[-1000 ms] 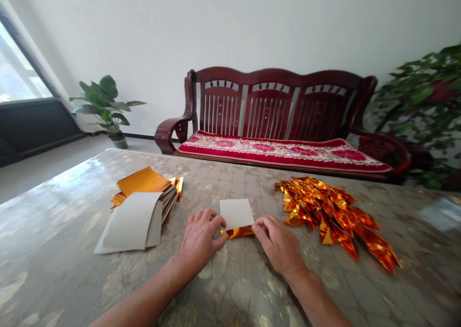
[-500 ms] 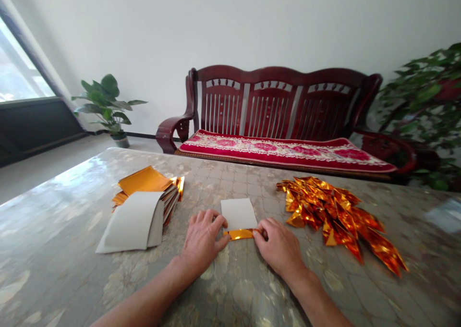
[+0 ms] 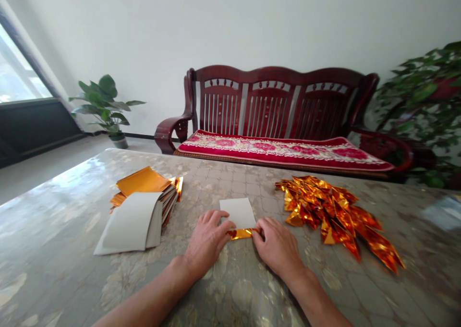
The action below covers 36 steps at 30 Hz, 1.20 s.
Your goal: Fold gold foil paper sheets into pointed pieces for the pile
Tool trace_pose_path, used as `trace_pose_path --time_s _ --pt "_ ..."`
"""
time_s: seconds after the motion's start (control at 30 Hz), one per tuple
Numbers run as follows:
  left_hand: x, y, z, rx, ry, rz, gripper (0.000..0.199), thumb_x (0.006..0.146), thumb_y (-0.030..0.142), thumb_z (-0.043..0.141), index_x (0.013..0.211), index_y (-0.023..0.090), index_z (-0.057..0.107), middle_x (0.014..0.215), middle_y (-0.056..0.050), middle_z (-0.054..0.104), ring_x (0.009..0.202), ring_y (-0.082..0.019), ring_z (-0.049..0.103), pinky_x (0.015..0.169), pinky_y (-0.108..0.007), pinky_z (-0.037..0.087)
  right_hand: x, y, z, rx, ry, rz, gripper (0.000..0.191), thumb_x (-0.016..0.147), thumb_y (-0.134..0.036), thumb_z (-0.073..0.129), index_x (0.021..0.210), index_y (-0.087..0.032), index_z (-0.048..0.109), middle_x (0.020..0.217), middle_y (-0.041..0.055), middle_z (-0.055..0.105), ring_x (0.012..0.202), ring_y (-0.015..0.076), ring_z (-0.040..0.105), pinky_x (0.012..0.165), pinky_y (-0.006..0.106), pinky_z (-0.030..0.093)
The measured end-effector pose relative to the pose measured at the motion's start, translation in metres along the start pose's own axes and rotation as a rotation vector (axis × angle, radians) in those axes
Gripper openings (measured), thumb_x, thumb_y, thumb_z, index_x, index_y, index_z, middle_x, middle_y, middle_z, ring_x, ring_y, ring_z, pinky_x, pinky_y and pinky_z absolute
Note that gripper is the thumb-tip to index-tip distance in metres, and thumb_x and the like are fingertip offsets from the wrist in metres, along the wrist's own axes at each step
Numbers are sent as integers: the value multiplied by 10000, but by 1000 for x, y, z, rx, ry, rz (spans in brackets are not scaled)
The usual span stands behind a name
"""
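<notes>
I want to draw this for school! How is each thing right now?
left hand, fingertips touching the gold strip's left end
right hand, fingertips touching the strip's right end
gold strip, folded along the white paper's near edge
white paper, lying flat on the table
paper stack, lying in a pile, gold on top
gold triangles, heaped loosely

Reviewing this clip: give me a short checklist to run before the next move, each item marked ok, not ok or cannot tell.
1. Both hands at the work: ok. The left hand and right hand are at either end of the gold strip.
2. Gold strip lies along the near edge of the white sheet: ok.
3. Strip's crease flat end to end: cannot tell; the fingers cover its right end.
4. Stack of sheets apart from the hands: ok.
5. Pile of folded gold pieces apart from the right hand: ok.
</notes>
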State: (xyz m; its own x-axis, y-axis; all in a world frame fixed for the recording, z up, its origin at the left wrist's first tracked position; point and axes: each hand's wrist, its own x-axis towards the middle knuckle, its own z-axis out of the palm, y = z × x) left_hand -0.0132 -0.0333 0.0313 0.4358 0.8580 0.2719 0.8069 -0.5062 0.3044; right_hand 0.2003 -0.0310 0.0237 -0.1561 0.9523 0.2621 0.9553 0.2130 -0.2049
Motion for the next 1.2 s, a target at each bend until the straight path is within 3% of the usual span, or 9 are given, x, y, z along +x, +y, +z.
trace_pose_path --time_s 0.13,0.3,0.5,0.7,0.97,1.07,1.2 --pt "1 -1 5 -49 -30 157 308 965 163 452 1143 299 663 1166 -52 597 1054 -217 526 916 -369 438 1 -1 0 0 -8 6 148 875 -231 539 728 -218 536 771 1 613 757 169 539 647 291 261" --pt "0 3 5 16 -121 229 224 970 224 500 1131 264 650 1006 -21 642 946 -194 553 845 -326 464 0 -1 0 5 -2 9 146 865 -231 549 720 -217 532 766 1 609 749 167 536 645 289 261" --pt "-3 14 -1 184 -199 238 263 977 256 488 1223 241 582 998 -35 624 927 -207 559 824 -343 490 1 -1 0 1 13 14 141 862 -240 550 722 -222 538 763 3 621 745 174 542 650 290 267" --pt "-4 21 -1 259 -230 194 367 964 228 509 1325 287 487 1044 -36 595 939 -217 548 816 -349 509 -1 1 -2 58 24 62 43 826 -260 599 810 -231 572 804 2 650 784 189 576 695 292 309" --pt "-3 26 -2 281 -261 184 428 928 190 543 1338 277 461 1078 -46 579 951 -236 532 819 -371 521 -3 6 2 110 78 89 131 811 -296 654 898 -228 585 812 7 645 749 191 582 665 291 337" --pt "-3 26 -2 271 -253 185 414 931 199 540 1328 283 463 1080 -40 578 952 -237 530 825 -374 519 -4 5 3 95 119 -2 86 832 -249 659 882 -224 594 839 14 641 807 205 567 709 306 342" --pt "-3 26 2 285 -230 177 373 927 189 542 1288 266 484 1049 -39 577 932 -233 528 807 -368 515 -8 0 0 100 162 -240 82 909 -184 576 910 -242 635 871 18 636 866 214 523 771 330 330"
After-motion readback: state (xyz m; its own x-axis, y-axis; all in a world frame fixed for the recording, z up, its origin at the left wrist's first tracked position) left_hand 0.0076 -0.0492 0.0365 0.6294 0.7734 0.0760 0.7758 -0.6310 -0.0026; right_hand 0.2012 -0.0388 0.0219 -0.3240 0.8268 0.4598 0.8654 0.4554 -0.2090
